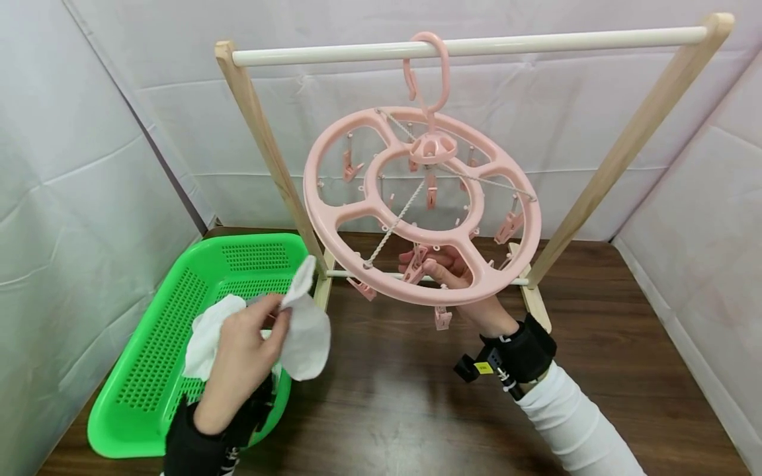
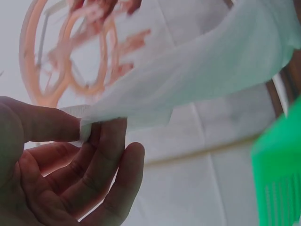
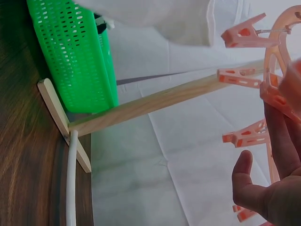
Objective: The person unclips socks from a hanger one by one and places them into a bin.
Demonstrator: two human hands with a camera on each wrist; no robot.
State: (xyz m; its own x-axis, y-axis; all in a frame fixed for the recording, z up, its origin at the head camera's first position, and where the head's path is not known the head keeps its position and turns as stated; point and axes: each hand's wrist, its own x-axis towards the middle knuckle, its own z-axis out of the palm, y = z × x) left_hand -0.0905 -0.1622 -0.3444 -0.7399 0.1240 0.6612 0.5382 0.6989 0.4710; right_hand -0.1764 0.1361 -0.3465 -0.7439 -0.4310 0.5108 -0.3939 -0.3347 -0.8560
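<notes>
My left hand (image 1: 247, 354) pinches a small white cloth (image 1: 305, 337) between thumb and fingertips, over the basket's right rim. The cloth's rounded lower end hangs down; in the left wrist view it stretches away from the fingertips. My right hand (image 1: 455, 271) is under the near side of a pink round drying hanger (image 1: 333, 215), its thumb and fingers about a pink clothespin (image 1: 415, 264). The ring partly covers this hand. In the right wrist view, its fingers (image 3: 282, 141) reach up to the clothespins. More white cloth (image 1: 208, 334) lies in the green basket (image 1: 151, 337).
The hanger's hook (image 1: 443, 73) hangs on a white rail (image 1: 565, 43) between two wooden posts (image 1: 631, 145). Several other clothespins (image 1: 508, 227) dangle around the ring. A low white crossbar (image 1: 342, 273) joins the stand's feet on the dark wooden table (image 1: 381, 410). White sheeting (image 1: 708, 192) surrounds the table.
</notes>
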